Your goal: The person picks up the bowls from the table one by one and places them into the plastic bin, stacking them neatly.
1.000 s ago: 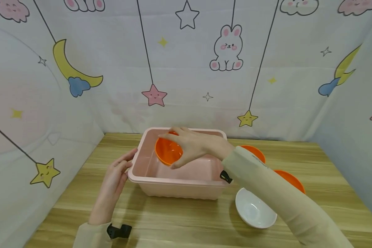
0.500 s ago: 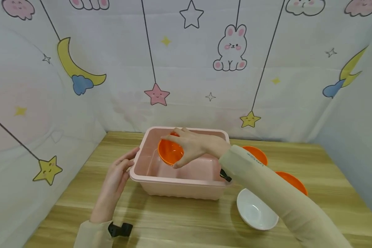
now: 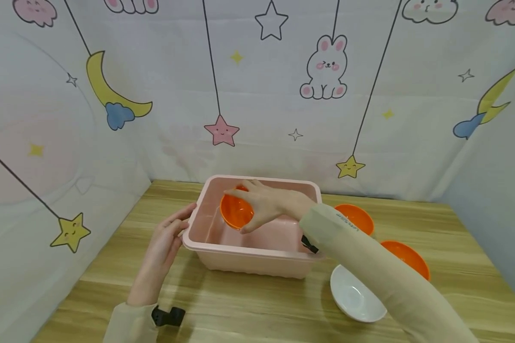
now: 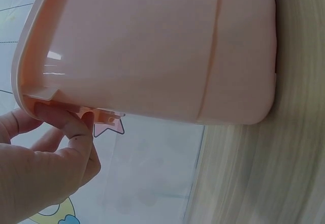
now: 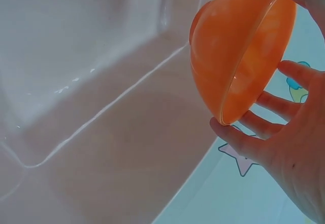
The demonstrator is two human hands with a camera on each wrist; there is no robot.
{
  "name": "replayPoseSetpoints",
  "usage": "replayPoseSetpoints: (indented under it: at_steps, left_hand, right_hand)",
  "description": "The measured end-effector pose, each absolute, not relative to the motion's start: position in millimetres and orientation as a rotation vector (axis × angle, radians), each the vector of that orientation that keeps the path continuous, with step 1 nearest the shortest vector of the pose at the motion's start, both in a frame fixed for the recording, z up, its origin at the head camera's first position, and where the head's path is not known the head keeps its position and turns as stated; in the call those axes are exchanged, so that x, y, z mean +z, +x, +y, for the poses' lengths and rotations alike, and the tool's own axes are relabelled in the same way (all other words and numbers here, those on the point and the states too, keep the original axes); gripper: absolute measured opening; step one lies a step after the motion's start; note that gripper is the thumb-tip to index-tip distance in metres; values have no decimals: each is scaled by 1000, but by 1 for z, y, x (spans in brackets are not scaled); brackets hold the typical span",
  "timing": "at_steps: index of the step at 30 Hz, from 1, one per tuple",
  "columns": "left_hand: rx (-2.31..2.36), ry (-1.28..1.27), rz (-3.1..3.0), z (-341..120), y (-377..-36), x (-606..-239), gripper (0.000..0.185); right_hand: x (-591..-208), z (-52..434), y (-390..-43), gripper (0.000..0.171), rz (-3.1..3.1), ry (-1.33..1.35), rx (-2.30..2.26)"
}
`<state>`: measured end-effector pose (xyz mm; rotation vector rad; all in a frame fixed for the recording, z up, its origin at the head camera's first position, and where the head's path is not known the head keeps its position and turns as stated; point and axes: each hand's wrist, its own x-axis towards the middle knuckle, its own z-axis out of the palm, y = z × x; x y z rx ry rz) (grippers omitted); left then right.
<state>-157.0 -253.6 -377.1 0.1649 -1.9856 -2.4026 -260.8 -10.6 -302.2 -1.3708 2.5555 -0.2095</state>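
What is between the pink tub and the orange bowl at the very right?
In the head view, another orange bowl sits between the pink tub and the far-right orange bowl, partly hidden by the person's sleeve; the white bowl lies nearer the camera.

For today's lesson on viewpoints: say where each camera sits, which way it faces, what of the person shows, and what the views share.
Head: on the head, facing forward and down at the table; both hands and sleeves show.
Left wrist: low beside the tub, facing its outer wall; left hand touches the rim.
Right wrist: inside the tub, facing its floor; right hand holds the orange bowl.
Shared: the tub shows in all three.
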Motion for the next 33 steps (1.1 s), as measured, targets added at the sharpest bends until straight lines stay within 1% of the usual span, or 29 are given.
replayPoseSetpoints:
  at_steps: [12, 18, 33]
  left_hand:
    - [-2422, 146, -1953, -255, -156, -378, 42]
    - [-2423, 143, -1966, -255, -155, -377, 45]
    - [-2408, 163, -1994, -256, -155, -376, 48]
  right_hand:
    - [-313, -17, -265, 90, 2543, -1363, -257]
    - [-320, -18, -267, 87, 2544, -1332, -261]
    - [-339, -29, -273, 88, 2523, -1314, -231]
